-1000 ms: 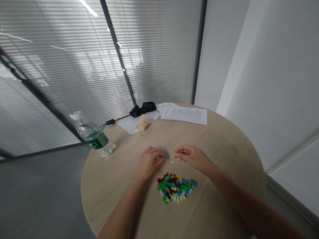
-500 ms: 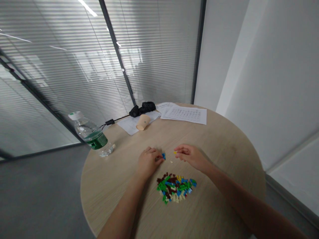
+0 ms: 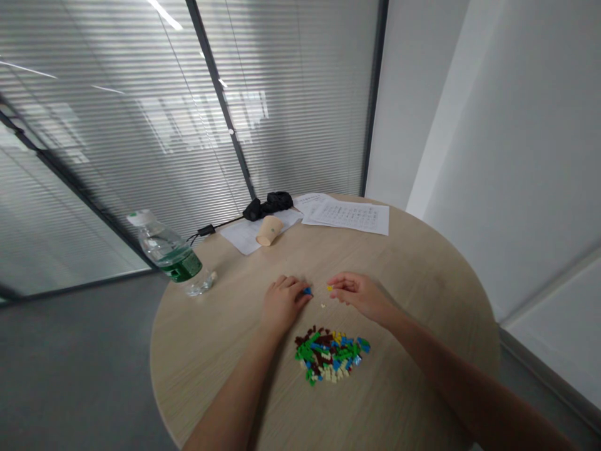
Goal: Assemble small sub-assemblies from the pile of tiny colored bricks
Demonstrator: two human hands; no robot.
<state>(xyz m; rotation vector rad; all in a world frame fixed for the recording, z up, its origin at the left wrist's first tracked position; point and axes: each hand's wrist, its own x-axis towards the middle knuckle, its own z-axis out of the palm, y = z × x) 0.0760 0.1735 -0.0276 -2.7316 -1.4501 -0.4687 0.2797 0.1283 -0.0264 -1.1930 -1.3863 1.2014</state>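
Note:
My left hand (image 3: 284,302) rests on the table with its thumb and fingers closed on a small blue building brick (image 3: 307,290). Opposite it, my right hand (image 3: 354,291) pinches a tiny yellow brick (image 3: 329,288) at its fingertips. The two bricks are a short gap apart. A small cream piece (image 3: 323,305) lies on the tabletop between the hands. Nearer to me is a heap of loose building bricks (image 3: 331,354) in green, brown, blue, cream and yellow, with a bit of red.
A water bottle (image 3: 181,260) stands at the left edge of the round wooden table (image 3: 413,269). Toward the back are a paper cup (image 3: 269,231) on its side, printed sheets (image 3: 352,216) and a black bundle (image 3: 277,203) with a cord. A white wall rises at the right.
My left hand has shifted slightly to the right and its fingers cover more of the blue brick. My right hand has stayed almost still with the yellow brick.

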